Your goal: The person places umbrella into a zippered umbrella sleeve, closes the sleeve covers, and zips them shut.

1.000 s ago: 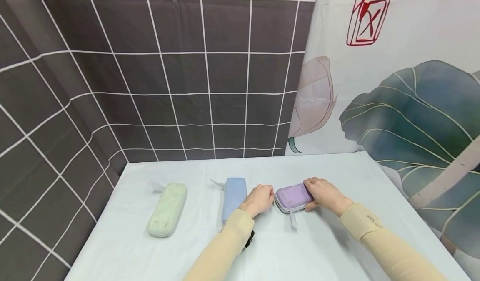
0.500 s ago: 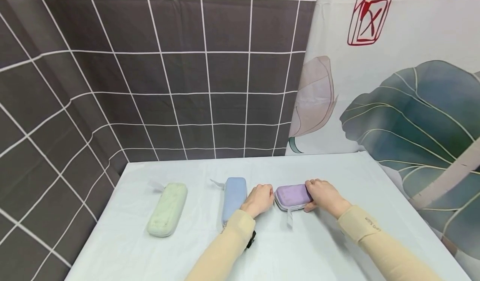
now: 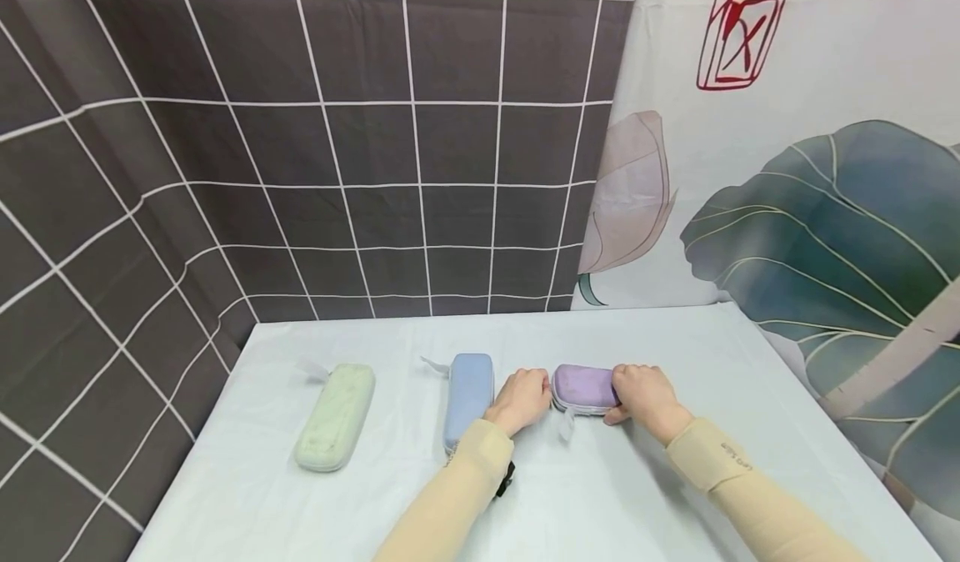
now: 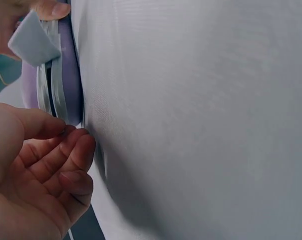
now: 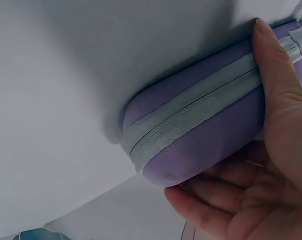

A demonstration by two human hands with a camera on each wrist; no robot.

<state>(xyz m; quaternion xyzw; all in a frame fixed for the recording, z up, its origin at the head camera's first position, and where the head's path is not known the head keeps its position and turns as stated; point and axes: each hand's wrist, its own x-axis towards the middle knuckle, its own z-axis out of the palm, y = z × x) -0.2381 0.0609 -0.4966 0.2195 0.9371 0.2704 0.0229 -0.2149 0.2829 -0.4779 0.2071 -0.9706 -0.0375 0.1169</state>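
A purple zip case (image 3: pixel 584 387) lies on the white table, with a grey zipper band along its side and a pale fabric tab (image 4: pixel 33 40). My right hand (image 3: pixel 643 395) grips the case's right end, thumb (image 5: pixel 274 65) on one side and fingers on the other. At the other end my left hand (image 3: pixel 522 399) pinches the zipper end between thumb and forefinger; the pull itself is hidden by the fingertips. A narrow dark gap shows between the zipper tapes (image 4: pixel 51 90) in the left wrist view.
Left of the left hand lies a blue case (image 3: pixel 468 395), partly behind that forearm. A light green case (image 3: pixel 335 418) sits farther left. The white table (image 3: pixel 592 495) ends at a dark gridded curtain (image 3: pixel 375 145) and a leaf-printed cloth (image 3: pixel 817 212).
The purple case has turned slightly, its right end shifting toward the far side, and its tab has swung left. My right hand turned with it; the left hand barely moved.
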